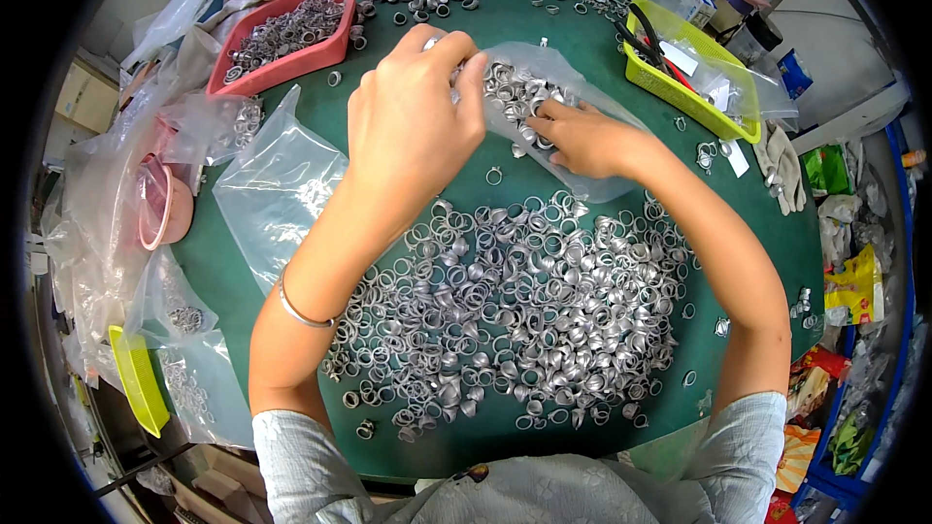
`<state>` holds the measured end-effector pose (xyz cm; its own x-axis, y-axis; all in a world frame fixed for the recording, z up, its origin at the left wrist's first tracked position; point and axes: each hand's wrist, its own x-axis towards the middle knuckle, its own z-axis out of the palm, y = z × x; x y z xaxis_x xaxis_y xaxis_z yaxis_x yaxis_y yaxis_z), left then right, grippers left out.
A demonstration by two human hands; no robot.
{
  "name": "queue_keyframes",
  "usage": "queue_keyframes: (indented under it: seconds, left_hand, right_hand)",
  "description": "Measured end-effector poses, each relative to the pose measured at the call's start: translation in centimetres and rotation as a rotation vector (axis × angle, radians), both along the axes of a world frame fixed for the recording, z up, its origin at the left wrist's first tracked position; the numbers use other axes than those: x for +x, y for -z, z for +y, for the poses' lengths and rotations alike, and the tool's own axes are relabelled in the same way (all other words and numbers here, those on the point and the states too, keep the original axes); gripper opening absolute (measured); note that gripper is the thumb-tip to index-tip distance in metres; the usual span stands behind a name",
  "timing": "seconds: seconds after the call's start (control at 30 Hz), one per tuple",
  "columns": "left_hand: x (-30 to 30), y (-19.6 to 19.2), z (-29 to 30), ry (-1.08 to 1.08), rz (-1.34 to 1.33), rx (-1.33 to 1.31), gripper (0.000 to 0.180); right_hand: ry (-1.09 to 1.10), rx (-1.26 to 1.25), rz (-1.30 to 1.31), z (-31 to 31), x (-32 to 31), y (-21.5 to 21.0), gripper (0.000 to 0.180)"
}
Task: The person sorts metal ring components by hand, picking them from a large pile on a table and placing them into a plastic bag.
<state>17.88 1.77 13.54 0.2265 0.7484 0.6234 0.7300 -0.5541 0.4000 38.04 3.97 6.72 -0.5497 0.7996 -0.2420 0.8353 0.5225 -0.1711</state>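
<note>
Both hands, one bag (544, 87), countless rings (515, 311)

You've got a red tray (320, 53) w/ metal rings at the green table (505, 10) top left, a yellow-green basket (723, 121) w/ scissors (646, 34) top right, pink bowls (160, 209) at left, white gloves (784, 165) at right edge.

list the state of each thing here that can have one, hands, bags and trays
left hand: fingers pinched on the clear bag's edge
right hand: fingers down on the bag
clear bag: lying flat, holding rings
pink tray: filled with rings
yellow basket: upright, holding tools
empty bag: flat, crumpled
ring pile: loose, spread on the table
</note>
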Motion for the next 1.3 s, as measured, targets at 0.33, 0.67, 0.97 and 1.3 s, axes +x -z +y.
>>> queue_keyframes:
  seconds: [0.33,0.67,0.97,1.3]
  left_hand:
    - [0.3,0.4,-0.4,0.037,-0.044,0.017,0.009]
    - [-0.8,1.1,-2.6,0.137,-0.245,-0.055,0.012]
    - [-2.7,4.7,-12.3,0.325,-1.633,-1.456,0.030]
    - [0.1,8.9,-21.0,0.292,-1.893,-1.668,0.025]
  right_hand:
    - [0.303,0.377,0.325,3.6,-1.1,0.8,0.022]
    - [0.464,0.197,0.285,2.9,-2.1,-0.2,0.025]
    - [0.639,-1.097,2.094,-3.3,1.6,-1.6,0.026]
    - [0.424,0.333,0.755,-0.8,0.3,0.6,0.019]
